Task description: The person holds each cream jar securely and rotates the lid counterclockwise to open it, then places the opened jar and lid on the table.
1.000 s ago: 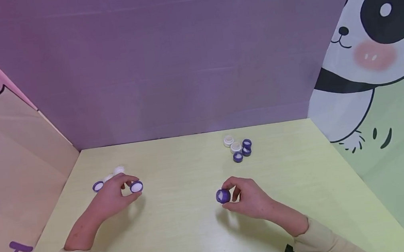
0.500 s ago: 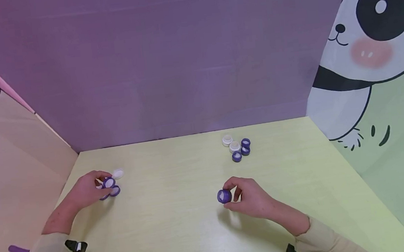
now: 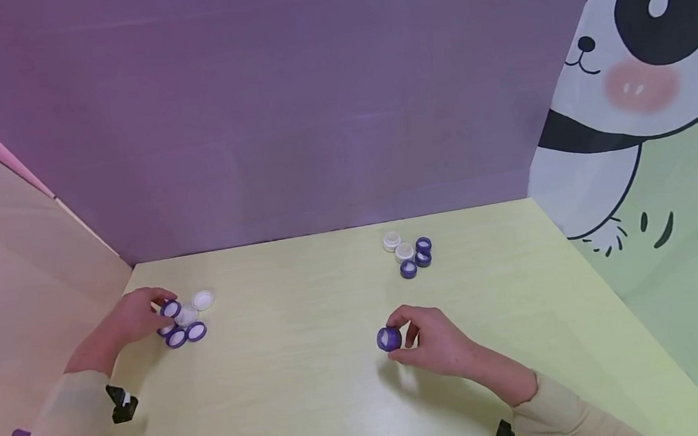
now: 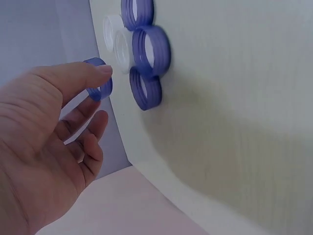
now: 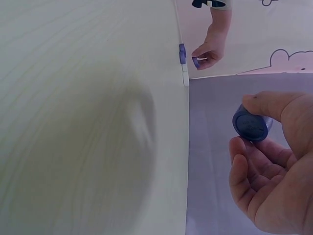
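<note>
At the table's left, my left hand pinches a purple screw lid with a white inside between thumb and fingers. It is held above a cluster of lids, apart from the table. In that cluster lie three purple lids and two white lids, close together with their hollow sides up. Nearer the middle, my right hand holds a small purple jar above the table, tilted on its side. The right wrist view shows the jar's round purple end between thumb and fingertips.
Toward the back right of the table stands a group of small round pots: two white pots and three purple pots. A purple wall rises behind the table, with printed panels at both sides.
My left hand has moved left with the purple lid, over the lid cluster and then to its far left side. The right hand stays almost still with the jar.
</note>
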A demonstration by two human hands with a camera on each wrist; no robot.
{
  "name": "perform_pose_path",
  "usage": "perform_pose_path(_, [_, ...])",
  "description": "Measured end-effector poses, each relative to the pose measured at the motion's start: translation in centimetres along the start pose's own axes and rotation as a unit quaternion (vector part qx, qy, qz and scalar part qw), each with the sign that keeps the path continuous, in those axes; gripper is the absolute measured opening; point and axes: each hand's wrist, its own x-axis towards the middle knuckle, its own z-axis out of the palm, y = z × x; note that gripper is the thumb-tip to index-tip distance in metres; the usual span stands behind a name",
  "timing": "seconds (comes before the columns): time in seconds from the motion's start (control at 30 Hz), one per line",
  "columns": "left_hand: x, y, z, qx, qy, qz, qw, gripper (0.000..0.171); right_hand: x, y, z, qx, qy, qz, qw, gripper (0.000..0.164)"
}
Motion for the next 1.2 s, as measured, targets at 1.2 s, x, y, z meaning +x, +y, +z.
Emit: perform_pose_path(1.2, [3.7,1.4,-2.4,0.105,-0.142,-0.076,0.9813,0.03,0.0,0.4,0.0,0.014,-0.02,0.02,1.0,0.032])
